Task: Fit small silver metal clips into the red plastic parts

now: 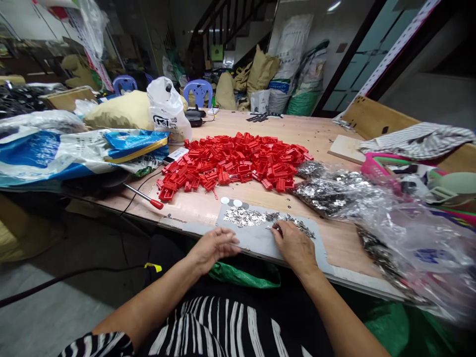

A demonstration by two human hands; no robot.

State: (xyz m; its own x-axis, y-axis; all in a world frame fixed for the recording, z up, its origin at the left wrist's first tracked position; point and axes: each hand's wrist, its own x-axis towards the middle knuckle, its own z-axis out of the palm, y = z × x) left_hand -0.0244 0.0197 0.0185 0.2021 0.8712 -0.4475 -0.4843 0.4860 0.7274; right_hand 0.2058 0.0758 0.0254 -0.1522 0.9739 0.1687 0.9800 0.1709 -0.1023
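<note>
Small flat silvery metal pieces (243, 217) lie spread on a grey mat (256, 243) at the table's near edge. My right hand (295, 244) reaches onto the mat, thumb and forefinger pinched together at the edge of a darker heap of metal pieces (303, 228). Whatever is between those fingertips is hidden. Just left of the mat's front edge, my left hand (215, 248) hovers with its fingers stretched and slightly blurred; I see nothing in it. Beyond the mat spreads a large pile of red plastic parts (241, 158).
Clear plastic bags of metal pieces (330, 191) stand right of the mat. Farther right is a pink basket (383, 171). A lever with a red handle (156, 204) juts out at left, near blue-white sacks (82, 148). A green bag (243, 275) hangs below the table edge.
</note>
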